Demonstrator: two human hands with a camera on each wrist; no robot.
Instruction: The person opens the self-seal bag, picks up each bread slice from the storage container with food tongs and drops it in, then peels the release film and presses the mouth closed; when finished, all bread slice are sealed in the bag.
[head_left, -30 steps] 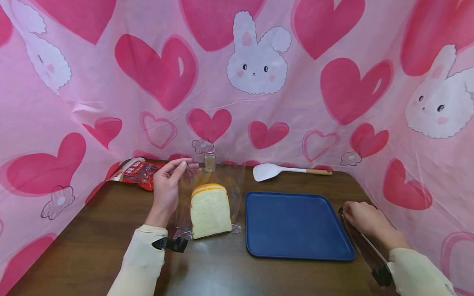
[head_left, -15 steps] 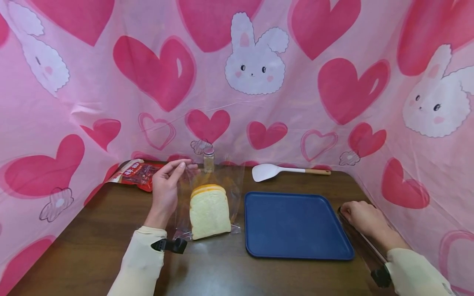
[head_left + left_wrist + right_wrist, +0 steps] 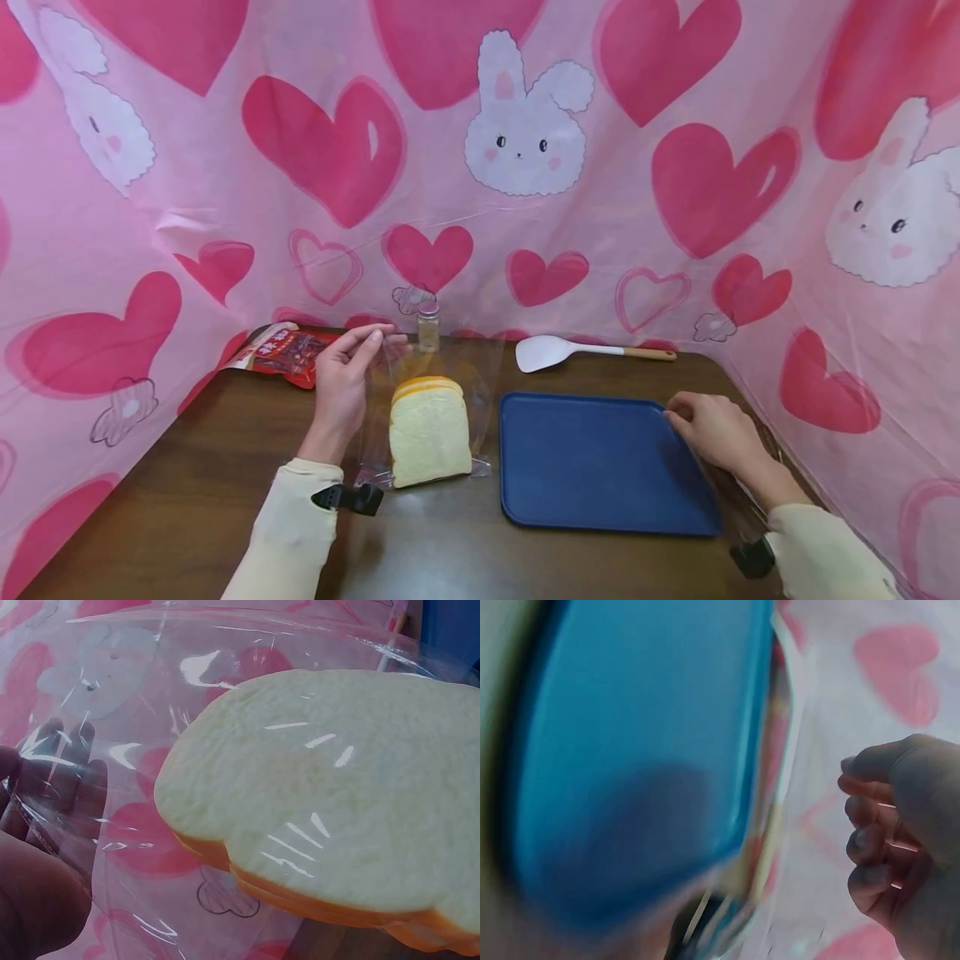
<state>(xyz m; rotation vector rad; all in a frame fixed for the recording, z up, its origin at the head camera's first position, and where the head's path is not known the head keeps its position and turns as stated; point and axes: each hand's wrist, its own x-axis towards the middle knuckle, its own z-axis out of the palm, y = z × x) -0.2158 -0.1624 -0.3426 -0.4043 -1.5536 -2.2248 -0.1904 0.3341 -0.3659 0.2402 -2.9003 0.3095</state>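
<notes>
My left hand (image 3: 342, 392) pinches the upper left edge of a clear plastic bag (image 3: 480, 400) between thumb and fingers. Inside the bag stand white bread slices (image 3: 430, 433) with orange-brown crust; the left wrist view shows the bread (image 3: 322, 787) close up through the shiny film. My right hand (image 3: 716, 429) hovers by the right rim of the blue tray (image 3: 600, 467). In the right wrist view, the fingers of that right hand (image 3: 892, 825) curl loosely around nothing. Beside it lies a long, slender, shiny thing (image 3: 770, 446), partly hidden behind the hand and forearm.
A white spatula (image 3: 543, 353) with a wooden handle lies behind the tray. Farther left stand a small glass jar (image 3: 428, 329) with a pink lid and a red food packet (image 3: 288, 352). Pink heart-patterned cloth (image 3: 525, 225) walls in the table at the back and sides.
My right hand has let go of the slender shiny thing at the right and moved left and slightly up, to the tray's edge. The left hand keeps its pinch on the bag.
</notes>
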